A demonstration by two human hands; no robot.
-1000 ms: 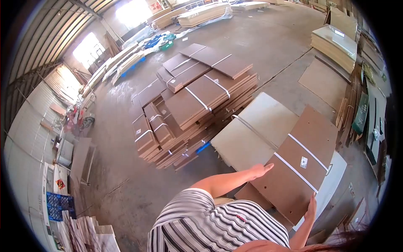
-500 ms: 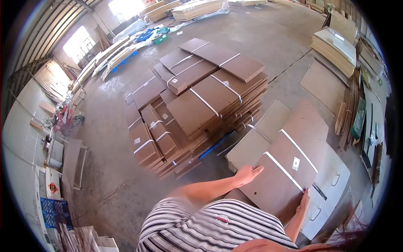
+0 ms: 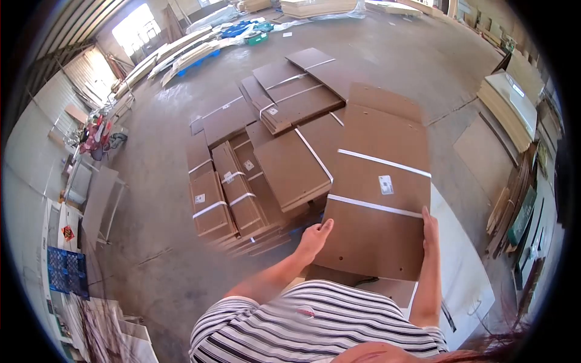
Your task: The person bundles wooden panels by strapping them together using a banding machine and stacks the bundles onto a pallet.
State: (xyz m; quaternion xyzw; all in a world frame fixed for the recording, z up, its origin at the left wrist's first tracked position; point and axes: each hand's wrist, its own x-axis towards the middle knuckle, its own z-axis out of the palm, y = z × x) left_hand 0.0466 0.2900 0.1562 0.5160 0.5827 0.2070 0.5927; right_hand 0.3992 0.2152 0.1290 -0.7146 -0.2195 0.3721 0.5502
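Observation:
A bundle of brown panels [image 3: 378,224], bound with two white straps and bearing a small white label, is gripped by its side edges in front of me. My left hand [image 3: 315,239] is closed on its left edge, thumb on top. My right hand [image 3: 430,230] holds the right edge, its fingers partly hidden beneath. Just beyond the bundle's left side lies a large stack of strapped brown panels [image 3: 290,166], and the bundle covers part of it. Below and right of the bundle is a white panel [image 3: 466,266] with a handle.
Cream boards [image 3: 505,112] are stacked at the right, near leaning wood strips [image 3: 505,224]. More boards [image 3: 187,60] lie at the far left. A red motorbike [image 3: 97,136] and a blue plastic pallet [image 3: 68,272] stand along the left wall.
Both hands have carried the brown panel bundle leftward and up, off the boards at the right. It has turned and now overlaps the large stack. The view has also shifted.

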